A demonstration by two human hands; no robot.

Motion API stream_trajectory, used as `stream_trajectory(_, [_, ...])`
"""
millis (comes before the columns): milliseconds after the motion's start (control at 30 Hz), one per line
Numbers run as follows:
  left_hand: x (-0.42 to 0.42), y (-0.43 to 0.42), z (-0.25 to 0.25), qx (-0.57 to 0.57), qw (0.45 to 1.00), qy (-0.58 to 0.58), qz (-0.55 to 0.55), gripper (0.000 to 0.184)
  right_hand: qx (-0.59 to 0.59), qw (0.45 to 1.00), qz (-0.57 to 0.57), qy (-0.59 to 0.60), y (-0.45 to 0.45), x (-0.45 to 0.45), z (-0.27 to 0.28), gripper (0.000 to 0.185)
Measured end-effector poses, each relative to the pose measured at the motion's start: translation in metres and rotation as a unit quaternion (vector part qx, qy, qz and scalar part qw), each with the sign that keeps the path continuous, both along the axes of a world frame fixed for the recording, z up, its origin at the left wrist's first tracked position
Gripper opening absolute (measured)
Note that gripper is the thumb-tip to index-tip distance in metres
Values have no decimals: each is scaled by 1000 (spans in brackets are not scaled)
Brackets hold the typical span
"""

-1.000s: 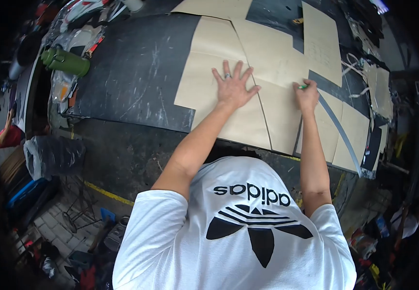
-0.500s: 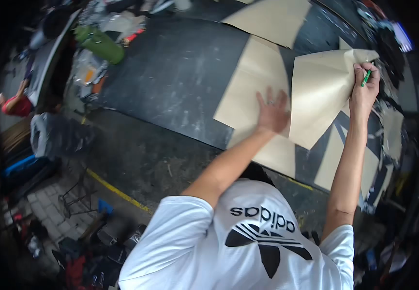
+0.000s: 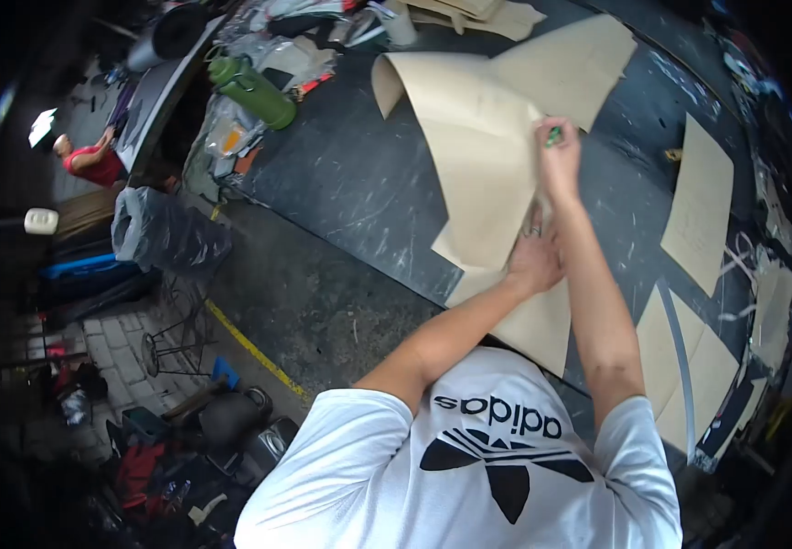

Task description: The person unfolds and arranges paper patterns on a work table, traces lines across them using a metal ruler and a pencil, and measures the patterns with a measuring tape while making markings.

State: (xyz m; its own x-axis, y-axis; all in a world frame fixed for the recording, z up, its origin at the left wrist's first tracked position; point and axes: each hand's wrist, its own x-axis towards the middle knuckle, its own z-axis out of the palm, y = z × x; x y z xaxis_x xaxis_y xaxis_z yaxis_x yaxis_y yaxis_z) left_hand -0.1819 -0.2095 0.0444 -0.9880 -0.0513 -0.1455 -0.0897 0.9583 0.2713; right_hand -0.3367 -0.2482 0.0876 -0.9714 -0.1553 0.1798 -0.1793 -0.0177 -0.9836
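Observation:
My right hand (image 3: 558,156) is closed round a green pen (image 3: 554,136), right at the edge of a large tan paper sheet (image 3: 474,137). Whether its fingers also pinch that sheet I cannot tell. The sheet is lifted and bent, its far left end curling over above the dark tabletop (image 3: 359,156). Close below, my left hand (image 3: 538,258) rests with fingers stretched out, partly behind my right forearm. It presses on tan paper (image 3: 542,329) at the table's near edge. Another tan piece (image 3: 588,69) lies beyond the right hand.
A green bottle (image 3: 251,91) lies at the left among plastic bags and scraps. Cut tan pieces (image 3: 700,206) and a grey strip (image 3: 678,357) are on the right side. A person in red (image 3: 94,165) is at the far left, near a plastic-wrapped bundle (image 3: 172,233).
My right hand has swung left with the pen, and the large sheet has shifted left and curled over. My left hand has moved slightly nearer the table's front edge. The view has turned right.

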Motion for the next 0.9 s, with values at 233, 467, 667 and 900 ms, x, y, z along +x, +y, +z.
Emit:
stream_trajectory(233, [-5,-1,-17,0,996,92,2,80,44,997,17,68,-5,10,-109,19])
stream_trajectory(467, [8,-21,-16,159,981,51,-102,56,159,981,93,-56,4,19,-80,17])
stream_trajectory(667, [74,-164,79,440,867,-189,141,33,186,977,68,-82,3,23,-67,16])
stream_trajectory(900, [61,-243,23,365,874,57,316,74,82,988,92,-98,-1,24,-79,15])
